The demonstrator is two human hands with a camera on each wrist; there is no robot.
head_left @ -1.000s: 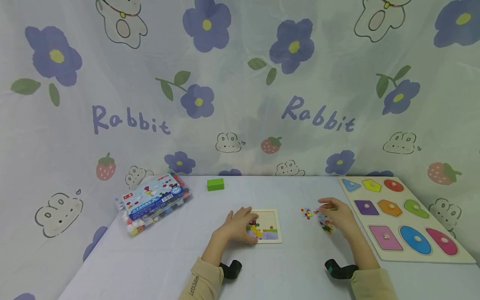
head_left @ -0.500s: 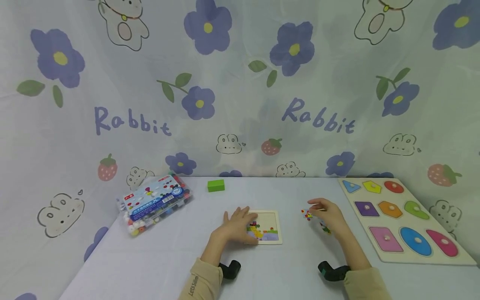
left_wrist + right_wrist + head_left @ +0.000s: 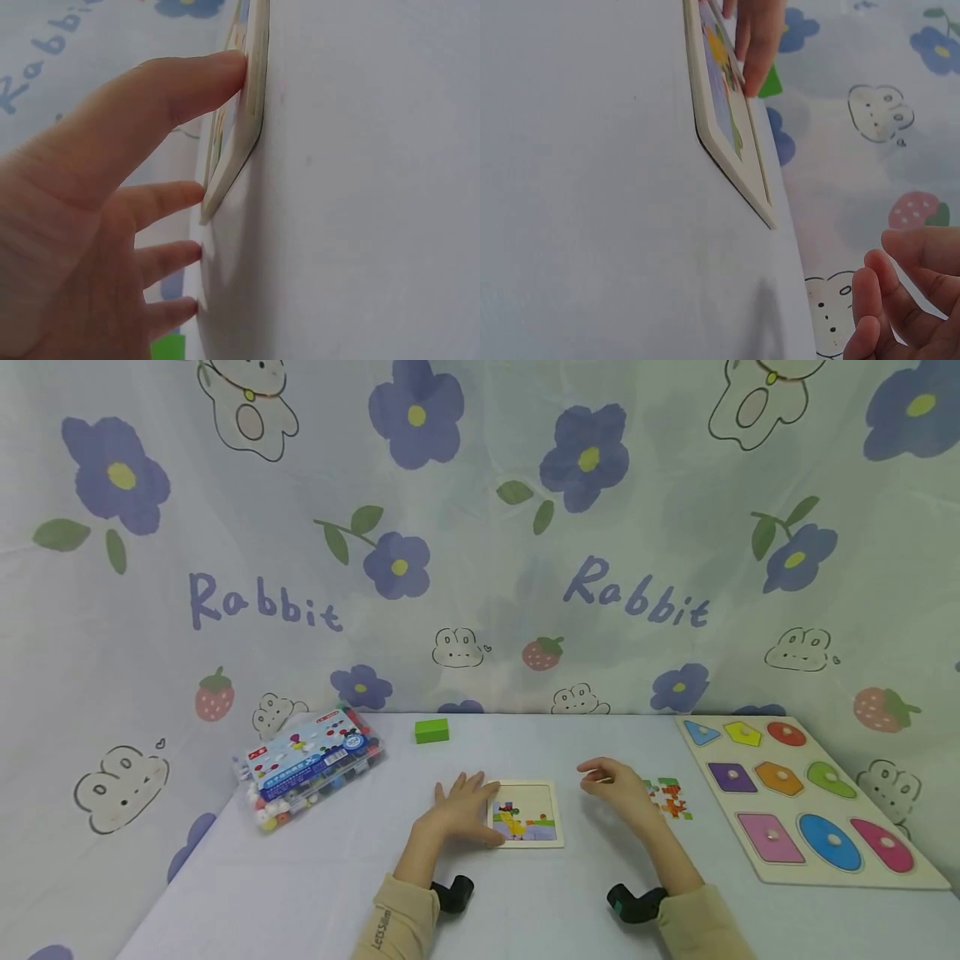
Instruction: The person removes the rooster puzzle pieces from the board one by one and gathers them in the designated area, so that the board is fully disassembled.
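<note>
Right grip (image 3: 619, 788) moved nearer, puzzle frame (image 3: 536, 797) touching left grip (image 3: 459, 810)

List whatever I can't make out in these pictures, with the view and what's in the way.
Head: part of the loose puzzle pieces, behind the right hand and wrist.
Head: fine print on the bead box, too small.
Left wrist: the rest of the puzzle frame, cut off by the top edge.
Right wrist: most of the left hand, also cut off by the top edge.
</note>
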